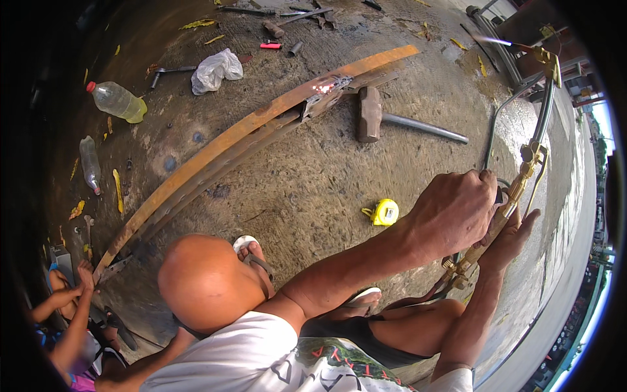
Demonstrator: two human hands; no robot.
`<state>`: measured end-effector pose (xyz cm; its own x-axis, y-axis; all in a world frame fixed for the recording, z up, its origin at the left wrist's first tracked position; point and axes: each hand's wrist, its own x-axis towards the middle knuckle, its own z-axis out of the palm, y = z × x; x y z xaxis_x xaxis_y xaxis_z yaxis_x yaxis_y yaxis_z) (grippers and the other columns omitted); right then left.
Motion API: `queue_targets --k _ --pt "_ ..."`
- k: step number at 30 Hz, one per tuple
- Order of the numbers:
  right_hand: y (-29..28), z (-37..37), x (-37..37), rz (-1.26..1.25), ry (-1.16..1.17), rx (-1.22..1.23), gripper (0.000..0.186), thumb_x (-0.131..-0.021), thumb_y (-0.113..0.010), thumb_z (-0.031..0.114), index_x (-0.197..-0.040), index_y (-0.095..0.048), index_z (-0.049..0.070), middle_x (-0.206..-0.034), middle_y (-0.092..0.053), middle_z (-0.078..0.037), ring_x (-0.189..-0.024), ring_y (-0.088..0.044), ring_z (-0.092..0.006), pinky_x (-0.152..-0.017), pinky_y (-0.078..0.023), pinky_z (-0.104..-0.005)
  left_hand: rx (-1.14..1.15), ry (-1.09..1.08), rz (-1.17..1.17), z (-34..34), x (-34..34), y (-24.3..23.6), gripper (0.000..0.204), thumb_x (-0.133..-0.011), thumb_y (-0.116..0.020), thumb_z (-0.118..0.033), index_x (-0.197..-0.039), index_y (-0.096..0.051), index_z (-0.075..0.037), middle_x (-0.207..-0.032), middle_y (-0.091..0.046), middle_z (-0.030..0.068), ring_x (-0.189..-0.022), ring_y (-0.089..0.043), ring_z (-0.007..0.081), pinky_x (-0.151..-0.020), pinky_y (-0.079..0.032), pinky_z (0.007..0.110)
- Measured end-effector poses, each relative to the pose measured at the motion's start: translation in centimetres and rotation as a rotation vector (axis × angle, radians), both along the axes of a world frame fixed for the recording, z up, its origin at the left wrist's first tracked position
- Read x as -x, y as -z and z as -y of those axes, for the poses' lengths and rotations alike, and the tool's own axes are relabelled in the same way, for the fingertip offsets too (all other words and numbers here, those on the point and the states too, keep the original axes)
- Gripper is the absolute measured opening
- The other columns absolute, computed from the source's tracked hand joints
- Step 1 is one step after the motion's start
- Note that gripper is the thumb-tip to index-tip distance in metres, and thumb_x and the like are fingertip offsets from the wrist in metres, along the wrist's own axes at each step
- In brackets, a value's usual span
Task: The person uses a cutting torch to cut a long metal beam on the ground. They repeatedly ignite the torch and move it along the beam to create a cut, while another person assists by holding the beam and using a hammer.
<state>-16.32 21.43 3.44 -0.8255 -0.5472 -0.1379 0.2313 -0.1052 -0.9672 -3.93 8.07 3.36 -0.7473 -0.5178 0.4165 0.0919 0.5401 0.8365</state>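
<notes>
A brass cutting torch (524,171) slants up the right side of the view, a thin flame (494,40) burning from its tip. My right hand (508,240) supports its handle from beneath, thumb stretched along the side. My left hand (462,206) closes over the handle's upper side, its fingertips at a dark knob partly hidden behind them. Across the ground lies a long rusty steel bar (251,124), with a glowing, ragged spot (323,87) near its far end. The flame points away from the bar, well to its right.
A sledgehammer (369,114) lies beside the bar, with a yellow tape measure (385,212) nearer me. Bottles (117,101), a plastic bag (217,70) and hand tools (277,27) lie beyond. At lower left, another person's hands (83,277) are by the bar's near end.
</notes>
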Motion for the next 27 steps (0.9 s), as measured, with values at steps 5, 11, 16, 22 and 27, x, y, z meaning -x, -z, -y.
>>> queue_targets --k 5,11,16,22,27 --pt "1.2 -1.1 2.1 -0.041 0.145 -0.037 0.079 -0.101 -0.033 0.069 -0.121 -0.062 -0.001 -0.098 -0.068 -0.008 -0.085 -0.063 -0.0169 -0.085 -0.051 -0.0292 0.009 0.107 -0.042 -2.4 1.5 0.0 0.023 -0.086 -0.070 -0.018 -0.091 -0.060 0.002 -0.073 -0.066 0.0197 -0.064 -0.072 0.0319 -0.055 -0.058 0.039" --pt "1.2 -2.0 1.5 0.111 -0.120 0.011 0.087 -0.092 -0.024 0.083 -0.116 -0.051 0.004 -0.061 -0.047 -0.004 -0.040 -0.040 -0.0101 -0.035 -0.037 -0.0232 -0.054 0.478 -0.359 -12.3 -0.7 -3.2 0.023 -0.088 -0.068 -0.023 -0.080 -0.060 -0.003 -0.072 -0.058 0.0080 -0.059 -0.064 0.0207 -0.051 -0.052 0.034" --pt "1.3 -2.9 -1.0 0.213 -0.167 -0.185 0.094 -0.080 -0.036 0.093 -0.115 -0.050 0.007 -0.064 -0.048 -0.002 -0.043 -0.043 -0.0093 -0.038 -0.037 -0.0230 -0.123 0.679 -0.202 -18.1 -1.8 -8.1 0.020 -0.089 -0.058 -0.022 -0.082 -0.062 -0.004 -0.076 -0.062 0.0098 -0.064 -0.067 0.0227 -0.055 -0.054 0.037" --pt "1.6 -6.0 -3.8 0.215 -0.213 -0.304 0.093 -0.077 -0.049 0.091 -0.109 -0.050 0.003 -0.064 -0.049 -0.003 -0.045 -0.045 -0.0088 -0.038 -0.036 -0.0233 -0.318 0.577 -0.070 -20.5 -0.7 -14.0 0.035 -0.090 -0.065 -0.030 -0.072 -0.058 0.000 -0.063 -0.056 0.0102 -0.055 -0.063 0.0246 -0.050 -0.049 0.038" --pt "1.0 -7.8 -6.7 0.124 -0.191 -0.388 0.088 -0.084 -0.047 0.085 -0.109 -0.051 0.001 -0.065 -0.050 -0.001 -0.047 -0.046 -0.0075 -0.040 -0.036 -0.0235 -0.364 0.665 0.096 -22.5 -2.6 -20.1 0.038 -0.090 -0.065 -0.032 -0.071 -0.062 0.001 -0.065 -0.060 0.0124 -0.057 -0.065 0.0251 -0.052 -0.051 0.039"
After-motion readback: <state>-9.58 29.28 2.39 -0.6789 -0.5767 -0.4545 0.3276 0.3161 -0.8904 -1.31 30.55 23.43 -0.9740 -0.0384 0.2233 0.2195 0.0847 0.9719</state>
